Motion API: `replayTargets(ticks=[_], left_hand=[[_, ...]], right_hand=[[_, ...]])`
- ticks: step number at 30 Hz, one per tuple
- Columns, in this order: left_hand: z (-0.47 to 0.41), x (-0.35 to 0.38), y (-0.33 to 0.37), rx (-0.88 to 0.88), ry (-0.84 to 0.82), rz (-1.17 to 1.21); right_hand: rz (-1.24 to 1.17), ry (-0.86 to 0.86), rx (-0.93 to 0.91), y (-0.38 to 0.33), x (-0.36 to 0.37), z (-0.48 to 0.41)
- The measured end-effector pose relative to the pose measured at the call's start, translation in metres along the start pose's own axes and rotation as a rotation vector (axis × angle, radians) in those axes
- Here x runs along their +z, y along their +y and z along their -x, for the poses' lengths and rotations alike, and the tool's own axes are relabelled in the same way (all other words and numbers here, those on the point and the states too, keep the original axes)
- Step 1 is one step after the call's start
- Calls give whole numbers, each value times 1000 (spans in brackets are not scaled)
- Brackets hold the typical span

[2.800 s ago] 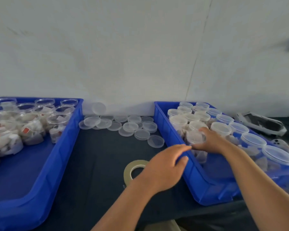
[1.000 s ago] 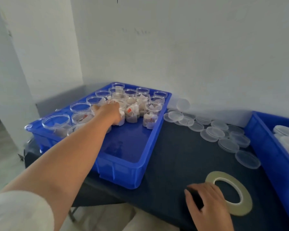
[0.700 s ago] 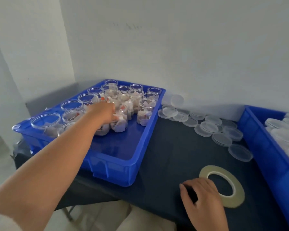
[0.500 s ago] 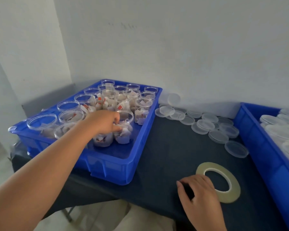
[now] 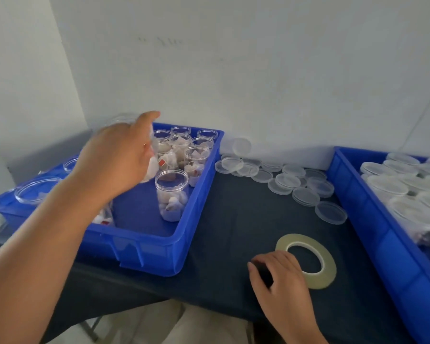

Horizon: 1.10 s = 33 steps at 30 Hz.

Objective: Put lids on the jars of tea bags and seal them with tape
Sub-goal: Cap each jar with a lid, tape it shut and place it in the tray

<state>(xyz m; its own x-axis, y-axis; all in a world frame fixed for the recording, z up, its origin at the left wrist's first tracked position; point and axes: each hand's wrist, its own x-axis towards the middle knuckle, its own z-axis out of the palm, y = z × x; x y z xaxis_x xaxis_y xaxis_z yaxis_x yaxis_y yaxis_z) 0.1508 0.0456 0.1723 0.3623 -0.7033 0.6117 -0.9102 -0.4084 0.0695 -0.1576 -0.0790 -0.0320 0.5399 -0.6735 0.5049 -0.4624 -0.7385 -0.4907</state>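
My left hand [image 5: 117, 157] grips a clear open jar of tea bags [image 5: 151, 168] and holds it in the air above the left blue bin [image 5: 159, 247]. My hand hides most of that jar. Several more open jars of tea bags stand in the bin, one apart at the front [image 5: 171, 194]. My right hand [image 5: 283, 281] rests on the dark table with loosely curled fingers touching the near edge of the tape roll [image 5: 329, 265], which lies flat. Loose clear lids [image 5: 283, 181] lie scattered by the wall between the bins.
A second blue bin [image 5: 387, 242] at the right holds several lidded jars [image 5: 387, 186]. A white wall runs close behind the table, with a corner at the left. The table's front edge is just below my right wrist.
My left hand has taken a jar from the group in the left bin and lifted it above the bin. My right hand has stayed beside the tape roll.
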Motion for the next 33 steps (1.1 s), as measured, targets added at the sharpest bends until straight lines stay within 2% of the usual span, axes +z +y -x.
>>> replayTargets(ticks=[5, 9, 11, 13, 16, 19, 21, 22, 24, 26, 27, 30, 33], left_hand=[[-2, -4, 62, 262, -132, 164], [16, 43, 110, 397, -364, 247], [28, 70, 131, 453, -429, 296], [38, 93, 148, 493, -443, 334], [47, 113, 159, 547, -480, 343], [51, 121, 154, 609, -460, 362], [46, 121, 153, 551, -323, 439], [40, 124, 154, 464, -234, 516], [18, 136, 157, 174, -124, 706], [-16, 164, 154, -133, -202, 740], [-33, 181, 150, -212, -279, 670], [-69, 231, 148, -267, -473, 491], [-89, 268, 147, -193, -430, 376]], right_hand=[[-104, -34, 170, -2, -4, -5], [-192, -74, 216, -2, -9, -14], [-233, -124, 210, -5, -9, -22], [-297, -146, 230, -5, -6, -29], [-384, -61, 311, 1, 4, -34], [-288, -2, 289, 5, 12, -33], [-221, 22, 227, 6, 15, -31], [-207, 39, 217, 5, 16, -30], [-177, 85, 224, 5, 17, -28], [-140, 121, 207, 6, 17, -25], [-135, 133, 192, 7, 16, -24], [-140, 125, 176, 13, 17, -24], [-148, 159, 151, 14, 20, -25]])
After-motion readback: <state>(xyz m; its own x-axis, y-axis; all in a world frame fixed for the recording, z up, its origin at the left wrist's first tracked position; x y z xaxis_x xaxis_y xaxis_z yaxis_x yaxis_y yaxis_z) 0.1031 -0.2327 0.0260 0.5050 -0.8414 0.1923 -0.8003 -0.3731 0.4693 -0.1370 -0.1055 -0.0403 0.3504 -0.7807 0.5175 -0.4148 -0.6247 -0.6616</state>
